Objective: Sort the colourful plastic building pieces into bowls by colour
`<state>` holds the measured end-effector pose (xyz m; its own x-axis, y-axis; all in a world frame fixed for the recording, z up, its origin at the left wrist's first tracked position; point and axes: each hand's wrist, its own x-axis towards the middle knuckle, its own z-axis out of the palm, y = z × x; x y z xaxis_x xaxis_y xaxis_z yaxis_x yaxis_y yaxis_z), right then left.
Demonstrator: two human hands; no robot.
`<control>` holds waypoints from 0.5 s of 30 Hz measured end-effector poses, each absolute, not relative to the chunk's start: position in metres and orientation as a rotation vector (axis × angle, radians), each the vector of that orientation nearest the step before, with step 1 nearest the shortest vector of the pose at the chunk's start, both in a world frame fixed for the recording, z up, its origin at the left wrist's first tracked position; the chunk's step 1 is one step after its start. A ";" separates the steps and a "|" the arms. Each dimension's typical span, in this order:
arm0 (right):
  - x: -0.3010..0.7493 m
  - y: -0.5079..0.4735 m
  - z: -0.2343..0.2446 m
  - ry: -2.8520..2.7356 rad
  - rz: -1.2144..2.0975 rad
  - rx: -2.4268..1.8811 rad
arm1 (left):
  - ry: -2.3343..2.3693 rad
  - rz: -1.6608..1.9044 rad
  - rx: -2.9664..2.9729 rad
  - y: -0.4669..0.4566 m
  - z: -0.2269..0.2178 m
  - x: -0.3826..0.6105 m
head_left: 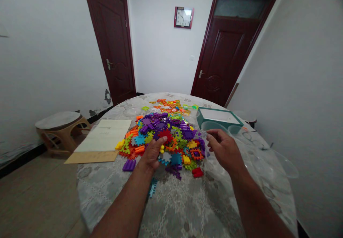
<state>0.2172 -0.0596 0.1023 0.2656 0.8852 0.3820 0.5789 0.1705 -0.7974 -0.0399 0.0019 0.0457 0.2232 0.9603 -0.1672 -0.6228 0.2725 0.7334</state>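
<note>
A heap of plastic gear building pieces (160, 123) in purple, orange, green, red and blue lies on the round table. My left hand (151, 155) is at the heap's near side, closed, with its thumb over a red gear (165, 135). Against that hand shows a small yellow piece (162, 149); the other fingers are hidden, so what they grip is unclear. At the heap's right edge, my right hand (223, 148) pinches a pale clear plastic piece (202, 135) between thumb and fingertips. A grey gear (164, 157) and a blue square piece (176, 159) lie just right of my left hand.
Sheets of paper (103, 136) on brown card lie at the left. A teal-edged box (221, 118) stands at the back right, with clear plastic containers (213, 126) before it. Flat orange pieces (167, 105) spread behind the heap. A stool (60, 122) stands beside the table.
</note>
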 end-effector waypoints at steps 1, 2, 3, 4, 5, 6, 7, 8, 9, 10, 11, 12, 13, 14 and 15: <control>0.224 -0.049 0.108 -1.499 0.341 -1.559 | 0.682 1.184 0.589 0.002 0.045 -0.040; 0.231 -0.036 0.114 -1.569 0.298 -1.603 | 0.674 1.182 0.584 0.002 0.045 -0.039; 0.236 -0.020 0.119 -1.624 0.245 -1.648 | 0.665 1.177 0.583 0.002 0.045 -0.039; 0.239 -0.002 0.123 -1.654 0.181 -1.700 | 0.654 1.170 0.586 0.002 0.045 -0.039; 0.242 0.016 0.127 -1.660 0.111 -1.755 | 0.644 1.163 0.590 0.001 0.044 -0.038; 0.243 0.035 0.130 -1.647 0.046 -1.806 | 0.638 1.157 0.594 0.001 0.044 -0.038; 0.244 0.053 0.131 -1.629 -0.001 -1.845 | 0.637 1.150 0.596 0.001 0.043 -0.037; 0.244 0.069 0.133 -1.606 -0.030 -1.871 | 0.641 1.143 0.596 0.000 0.042 -0.037; 0.243 0.085 0.133 -1.588 -0.040 -1.883 | 0.649 1.133 0.596 0.000 0.040 -0.036; 0.243 0.098 0.133 -1.577 -0.037 -1.884 | 0.657 1.120 0.597 0.000 0.038 -0.036; 0.243 0.108 0.132 -1.576 -0.025 -1.879 | 0.662 1.106 0.602 0.000 0.037 -0.035; 0.243 0.117 0.132 -1.578 -0.009 -1.876 | 0.662 1.089 0.609 0.001 0.035 -0.035; 0.242 0.124 0.131 -1.583 0.012 -1.872 | 0.656 1.072 0.613 0.001 0.033 -0.035; 0.242 0.128 0.130 -1.588 0.038 -1.866 | 0.648 1.057 0.612 0.001 0.032 -0.035; 0.241 0.130 0.130 -1.593 0.065 -1.859 | 0.640 1.049 0.605 0.002 0.031 -0.035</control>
<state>0.2408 0.1300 0.1301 0.2503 0.8907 0.3795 0.8567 -0.0212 -0.5153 -0.0350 0.0017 0.0310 0.3559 0.9155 -0.1876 -0.5852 0.3749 0.7190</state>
